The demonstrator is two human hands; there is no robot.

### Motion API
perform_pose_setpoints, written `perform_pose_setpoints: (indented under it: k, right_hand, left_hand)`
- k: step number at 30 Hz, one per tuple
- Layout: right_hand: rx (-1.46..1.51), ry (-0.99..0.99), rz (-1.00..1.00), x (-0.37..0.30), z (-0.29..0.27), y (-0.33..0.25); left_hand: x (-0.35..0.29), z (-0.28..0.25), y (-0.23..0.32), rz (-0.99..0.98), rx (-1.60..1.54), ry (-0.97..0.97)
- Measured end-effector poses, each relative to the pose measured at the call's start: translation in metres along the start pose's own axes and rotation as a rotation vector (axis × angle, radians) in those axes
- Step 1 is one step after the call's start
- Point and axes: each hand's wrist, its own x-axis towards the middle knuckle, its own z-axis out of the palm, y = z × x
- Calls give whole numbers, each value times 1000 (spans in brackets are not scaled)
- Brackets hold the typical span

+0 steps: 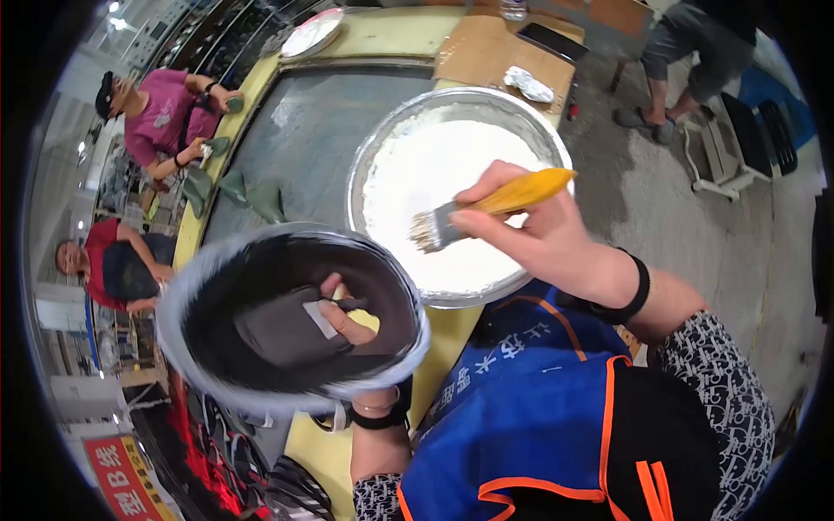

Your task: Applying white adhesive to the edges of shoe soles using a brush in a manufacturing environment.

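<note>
My right hand [556, 239] pinches a flat paintbrush [530, 191] with a yellow handle and a metal ferrule. Its bristles hang over a round metal basin [559, 139] filled with a thick white substance [417, 165]. To the left of the basin, my left hand [347, 323] grips a large black oval piece [252, 347] with a blurred whitish rim. Fingers and a bit of something pale yellow show in the middle of its dark hollow; the wrist comes up from below. I cannot make out exactly what kind of piece this is.
Several green shoe lasts [265, 201] lie on the yellow-edged table [382, 35]. Cardboard [469, 56] bears a phone [552, 42] and crumpled foil [528, 84]. A white-smeared plate [313, 33] sits at the far edge. Two co-workers [169, 113] are leftward; another person [695, 52] stands far right near a chair [730, 143].
</note>
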Motion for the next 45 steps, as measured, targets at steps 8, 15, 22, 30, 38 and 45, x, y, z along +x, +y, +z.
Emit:
perform_pose_setpoints:
  k: [8, 15, 22, 30, 38, 45]
  right_hand:
    - [-129, 153, 100, -5, -36, 23]
    - [-119, 143, 167, -4, -35, 22]
    - [-106, 192, 168, -4, -26, 5]
    - [-247, 52, 291, -2, -33, 13]
    - [-1002, -279, 124, -7, -24, 30]
    - [-689, -254, 161, 3, -15, 1]
  left_hand:
    - [-19, -72, -11, -391, -456, 252]
    - [98, -151, -40, -290, -641, 57]
    - [201, -225, -8, -388, -848, 423]
    - [43, -221, 32, 6, 711, -58]
    - [-37, -254, 42, -371, 993, -339]
    - [-27, -201, 42, -178, 1507, -117]
